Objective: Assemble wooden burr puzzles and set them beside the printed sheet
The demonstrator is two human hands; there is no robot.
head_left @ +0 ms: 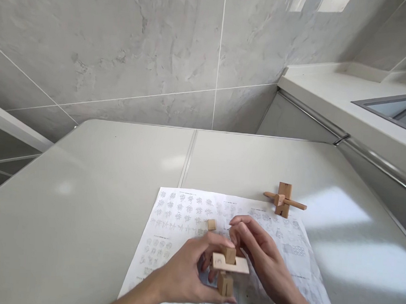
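The left hand (188,275) pinches a wooden puzzle (229,263) of interlocked pieces over the printed sheet (178,214) on the counter (101,173). The right hand (263,259) curls close behind it; whether it grips, I cannot tell. Farther right, a wooden cross (284,200) lies by the sheet's edge.

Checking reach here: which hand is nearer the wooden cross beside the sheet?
Right. The right hand sits left of the cross, closer to the person; the left hand is farther left, holding puzzle pieces.
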